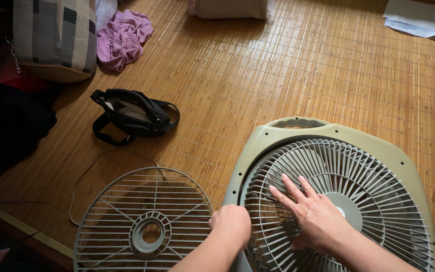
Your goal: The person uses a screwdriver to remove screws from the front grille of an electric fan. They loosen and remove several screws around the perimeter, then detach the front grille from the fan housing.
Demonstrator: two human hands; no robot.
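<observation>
Bamboo matting (298, 75) covers the floor, and all the work lies directly on it. I note a pale green box fan (404, 161) lying flat at lower right, its round front grille (358, 166) facing up inside the square housing. My right hand (314, 215) lies flat on that grille, fingers (289, 187) spread and extended, pressing on the ribs left of the hub; it has hold of nothing. My left hand (231, 224) is curled into a loose fist at the left edge of the housing, where grille meets frame; I cannot tell whether it pinches the rim or a clip, as the knuckles hide the fingertips. A second, detached wire guard (144, 224) lies flat on the matting just left of the fan, close to the left hand but not touching it. Farther off I record a black bag (136, 113), a crumpled purple cloth (123, 38), a plaid cushion (56, 35) and some papers (419, 17) at top right, all well apart from the work. In my judgement the step in hand is the working of the grille at its left edge, one hand steadying while the other acts on the rim. The next move calls for even pressure on the thin ribs and a sure grip on the rim, not force on the ribs themselves.
</observation>
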